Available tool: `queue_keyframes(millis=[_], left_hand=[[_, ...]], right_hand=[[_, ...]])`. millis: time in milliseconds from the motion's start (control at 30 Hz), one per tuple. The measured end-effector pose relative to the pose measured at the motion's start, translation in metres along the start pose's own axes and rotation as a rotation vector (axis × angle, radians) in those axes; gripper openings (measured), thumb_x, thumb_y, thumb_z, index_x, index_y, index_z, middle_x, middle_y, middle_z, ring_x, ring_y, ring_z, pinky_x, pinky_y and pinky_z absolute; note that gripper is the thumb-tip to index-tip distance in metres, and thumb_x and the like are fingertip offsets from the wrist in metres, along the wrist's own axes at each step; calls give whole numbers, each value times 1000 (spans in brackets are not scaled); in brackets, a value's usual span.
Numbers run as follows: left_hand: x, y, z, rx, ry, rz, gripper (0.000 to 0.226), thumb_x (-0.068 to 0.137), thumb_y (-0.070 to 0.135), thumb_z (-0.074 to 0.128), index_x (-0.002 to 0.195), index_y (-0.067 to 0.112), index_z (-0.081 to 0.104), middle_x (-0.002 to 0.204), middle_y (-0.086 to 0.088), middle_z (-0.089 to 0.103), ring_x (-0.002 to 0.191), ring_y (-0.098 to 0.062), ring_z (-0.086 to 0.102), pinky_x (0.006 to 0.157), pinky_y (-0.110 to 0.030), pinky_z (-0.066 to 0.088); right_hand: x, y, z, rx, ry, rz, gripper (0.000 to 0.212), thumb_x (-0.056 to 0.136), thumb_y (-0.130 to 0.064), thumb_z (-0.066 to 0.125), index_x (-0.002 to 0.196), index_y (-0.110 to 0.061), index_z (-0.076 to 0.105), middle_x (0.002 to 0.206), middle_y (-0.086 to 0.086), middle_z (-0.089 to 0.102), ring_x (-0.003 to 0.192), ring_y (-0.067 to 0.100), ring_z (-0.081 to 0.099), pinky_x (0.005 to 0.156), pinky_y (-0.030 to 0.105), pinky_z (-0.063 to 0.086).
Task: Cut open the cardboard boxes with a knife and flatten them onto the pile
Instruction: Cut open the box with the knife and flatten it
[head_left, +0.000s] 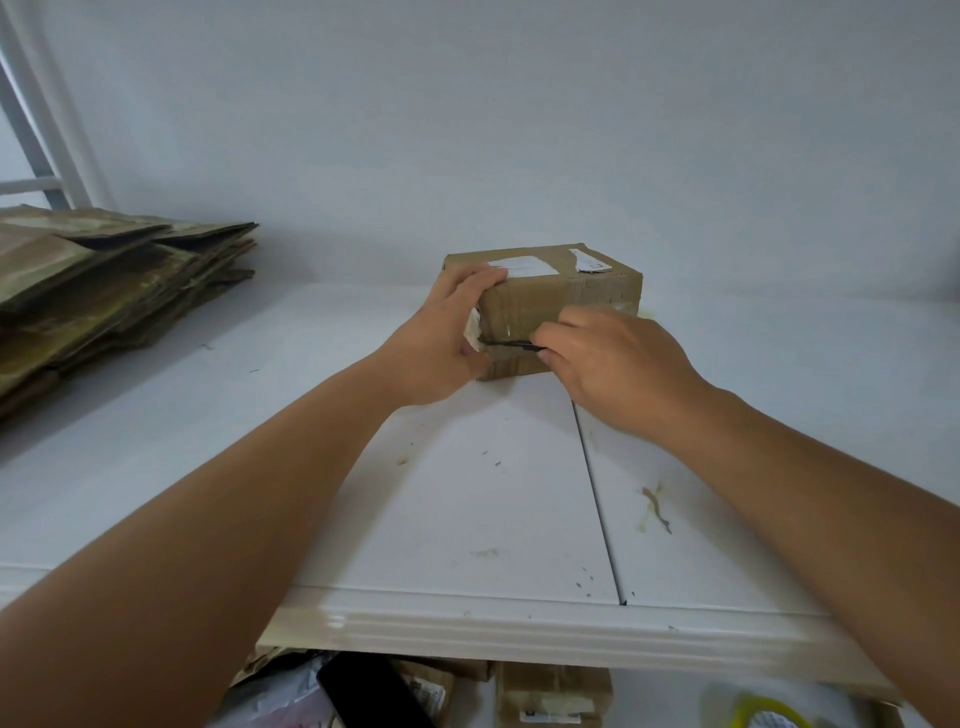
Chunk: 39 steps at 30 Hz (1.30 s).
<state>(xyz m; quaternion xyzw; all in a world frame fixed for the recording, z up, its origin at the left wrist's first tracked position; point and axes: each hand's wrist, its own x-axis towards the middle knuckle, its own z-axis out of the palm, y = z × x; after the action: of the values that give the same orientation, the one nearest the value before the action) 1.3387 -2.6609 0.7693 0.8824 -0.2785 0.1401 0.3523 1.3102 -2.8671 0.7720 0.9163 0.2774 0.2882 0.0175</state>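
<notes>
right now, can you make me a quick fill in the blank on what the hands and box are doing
1. The left hand grips the box's ____ end.
2. The right hand holds a ____ against the cardboard box.
3. The pile of flattened cardboard lies to the ____ of the box.

Missing words: left; knife; left

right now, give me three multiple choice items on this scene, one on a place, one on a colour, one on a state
1. Where does the pile of flattened cardboard lie?
A. left of the box
B. right of the box
C. on top of the box

2. What colour is the table?
A. black
B. white
C. red

3. What is the right hand doing?
A. resting flat on the table
B. hanging idle
C. holding a knife against the box

Answers: 1 A, the pile sits at the far left. 2 B, its top is white. 3 C, a dark blade shows at the taped seam while the left hand steadies the box.
</notes>
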Motion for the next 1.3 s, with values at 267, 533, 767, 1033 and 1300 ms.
queue_keyframes(millis=[267,533,767,1033,1300], left_hand=[[0,1,-1,5,-19,5,84,83,-11,66,153,16,27,138,14,21,75,0,58,74,-30,54],[0,1,-3,-4,-22,-23,83,85,-10,64,153,21,27,137,19,20,79,-6,58,79,-34,54],[0,-1,-3,36,-16,-9,82,85,-12,62,152,19,28,148,7,24,85,-13,55,81,-33,54],[1,-5,-6,68,-5,-2,79,85,-11,60,151,21,31,145,9,27,86,-12,49,75,-12,44],[0,-6,1,27,48,28,75,83,3,72,148,17,35,138,13,28,91,-17,56,78,-33,54]], right_hand=[[0,1,0,24,-19,2,25,104,-24,39,107,-14,61,90,2,53,80,22,48,58,36,45],[-5,11,-4,32,-24,63,25,103,-26,39,105,-15,62,89,1,53,79,26,52,62,38,49],[-1,4,-1,5,-19,52,25,102,-24,39,104,-14,62,89,2,54,78,26,52,57,33,44],[-6,12,-2,-2,-12,121,19,101,-24,42,99,-18,60,86,-1,52,76,25,52,55,32,41],[-6,11,0,21,-4,90,21,101,-25,42,101,-18,61,85,-1,52,76,26,53,57,35,47]])
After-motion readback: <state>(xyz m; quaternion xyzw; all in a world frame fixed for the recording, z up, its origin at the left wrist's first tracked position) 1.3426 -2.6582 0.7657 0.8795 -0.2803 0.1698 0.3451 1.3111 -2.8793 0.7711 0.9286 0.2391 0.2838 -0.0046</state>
